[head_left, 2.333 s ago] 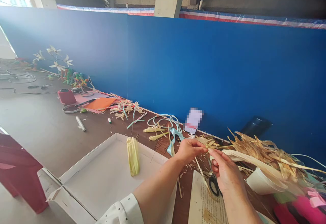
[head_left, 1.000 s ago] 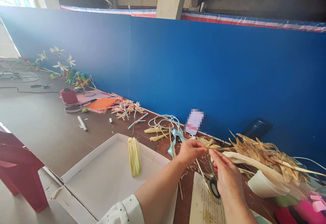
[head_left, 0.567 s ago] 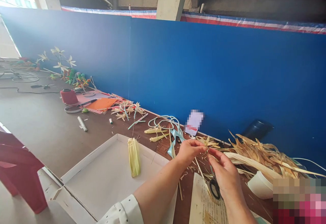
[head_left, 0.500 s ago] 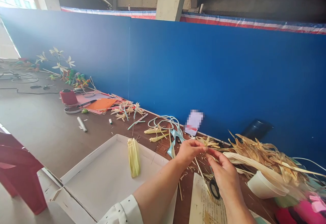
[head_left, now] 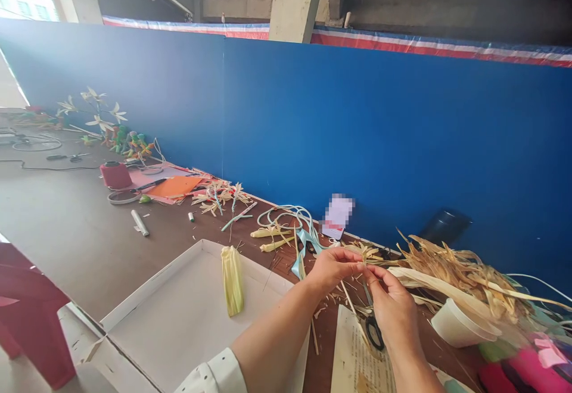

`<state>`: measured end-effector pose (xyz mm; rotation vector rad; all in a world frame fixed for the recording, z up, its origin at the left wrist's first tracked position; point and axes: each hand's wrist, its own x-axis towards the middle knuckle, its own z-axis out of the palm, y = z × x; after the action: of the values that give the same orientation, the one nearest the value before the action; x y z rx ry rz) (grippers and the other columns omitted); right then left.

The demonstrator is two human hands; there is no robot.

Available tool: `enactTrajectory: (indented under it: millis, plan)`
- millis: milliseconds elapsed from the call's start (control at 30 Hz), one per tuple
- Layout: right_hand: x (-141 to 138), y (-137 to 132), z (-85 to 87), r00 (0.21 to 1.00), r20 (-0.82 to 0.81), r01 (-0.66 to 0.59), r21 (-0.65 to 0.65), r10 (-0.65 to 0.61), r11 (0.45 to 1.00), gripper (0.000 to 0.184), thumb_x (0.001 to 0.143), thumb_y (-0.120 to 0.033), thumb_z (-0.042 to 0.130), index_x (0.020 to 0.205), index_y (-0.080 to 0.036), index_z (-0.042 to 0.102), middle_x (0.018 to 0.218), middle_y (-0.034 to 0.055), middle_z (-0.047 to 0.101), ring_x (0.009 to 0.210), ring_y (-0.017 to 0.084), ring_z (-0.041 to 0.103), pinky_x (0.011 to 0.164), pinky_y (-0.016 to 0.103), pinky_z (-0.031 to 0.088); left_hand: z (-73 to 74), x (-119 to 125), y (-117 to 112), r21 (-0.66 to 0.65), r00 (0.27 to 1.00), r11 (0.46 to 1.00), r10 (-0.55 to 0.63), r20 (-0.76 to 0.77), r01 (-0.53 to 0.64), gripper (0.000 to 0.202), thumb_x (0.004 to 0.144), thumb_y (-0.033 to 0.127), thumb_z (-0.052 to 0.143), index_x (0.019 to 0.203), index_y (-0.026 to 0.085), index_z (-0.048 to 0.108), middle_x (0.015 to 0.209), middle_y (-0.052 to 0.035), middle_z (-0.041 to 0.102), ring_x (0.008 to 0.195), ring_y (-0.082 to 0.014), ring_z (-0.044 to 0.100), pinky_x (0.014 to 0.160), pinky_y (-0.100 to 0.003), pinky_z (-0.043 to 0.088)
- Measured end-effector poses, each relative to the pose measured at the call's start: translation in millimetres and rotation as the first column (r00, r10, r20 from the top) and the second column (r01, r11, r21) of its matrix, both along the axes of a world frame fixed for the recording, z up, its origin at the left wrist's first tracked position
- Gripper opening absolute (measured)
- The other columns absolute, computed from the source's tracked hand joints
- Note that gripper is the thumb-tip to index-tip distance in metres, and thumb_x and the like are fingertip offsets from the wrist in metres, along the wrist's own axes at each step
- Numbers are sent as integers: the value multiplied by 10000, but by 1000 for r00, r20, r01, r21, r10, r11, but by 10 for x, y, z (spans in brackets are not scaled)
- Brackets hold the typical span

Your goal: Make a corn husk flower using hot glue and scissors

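Pinching in close here in the head view: L hand (head_left: pixel 333 267) & R hand (head_left: pixel 393 305) meet tip to tip, thumbs & index fingers clamped round a pale husk piece (head_left: pixel 364 252), right of centre over the table (head_left: pixel 152 262), prob. two-handed to steady smth so tiny; its lower end's hidden. Scissors (head_left: pixel 369 330) lie just left of the R wrist, presumably for quick reach; dried husks (head_left: pixel 460 265) heaped far right
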<state>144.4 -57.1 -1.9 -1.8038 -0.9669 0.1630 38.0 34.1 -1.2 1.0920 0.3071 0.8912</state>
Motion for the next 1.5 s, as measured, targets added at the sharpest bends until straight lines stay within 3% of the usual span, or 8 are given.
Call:
enactTrajectory:
  millis: [167,300,533,733,967,1267,1500]
  plan:
    - [30,0,-36,1000,-3,28,29,-28,999,457,719,-613,582,949,-230,677,865,42,692,792,236,590,753,332,407,1,-11,3,16,998,998,-59,-4,59,484,506,366,820,918,138,711,919,-67,649,801,-154,578,808,-298,434]
    - [63,12,-88,997,-70,35,62,-31,997,480,719,-614,584,988,-225,664,898,41,691,826,237,598,784,342,410,9,-21,-1,-21,995,995,-100,17,101,500,506,345,827,945,136,711,884,-66,659,781,-143,578,815,-299,428]
    - [56,12,-95,995,-102,-3,38,7,999,489,709,-621,596,989,-227,668,850,28,692,788,222,596,751,318,418,53,-45,-19,-76,997,995,-57,49,61,430,533,395,810,842,109,722,779,-50,640,656,-91,517,702,-250,403]
    - [65,18,-111,995,-95,-34,13,35,999,467,722,-612,589,986,-235,665,870,23,694,759,210,588,730,310,413,25,-34,-5,-75,995,993,-87,57,91,416,522,403,813,790,99,715,732,-42,618,657,-100,508,699,-255,390]
    - [40,12,-90,990,-107,-89,60,95,994,443,725,-593,597,980,-236,654,904,24,685,832,221,589,784,318,409,11,-34,8,-32,992,993,-113,62,116,403,524,411,806,774,111,707,725,-25,596,678,-107,494,728,-260,380]
    - [29,26,-94,955,-162,-216,187,247,958,353,741,-498,627,972,-232,630,955,28,665,881,219,573,817,336,413,102,-112,-2,94,989,988,-131,69,124,355,576,428,774,734,120,694,766,-26,567,727,-122,489,747,-263,377]
    - [56,13,-124,959,-156,-212,157,236,965,355,754,-502,612,991,-239,626,932,17,672,856,209,589,818,335,424,100,-98,2,96,993,991,-97,61,91,370,558,438,782,699,110,688,737,-29,557,722,-128,490,727,-262,384]
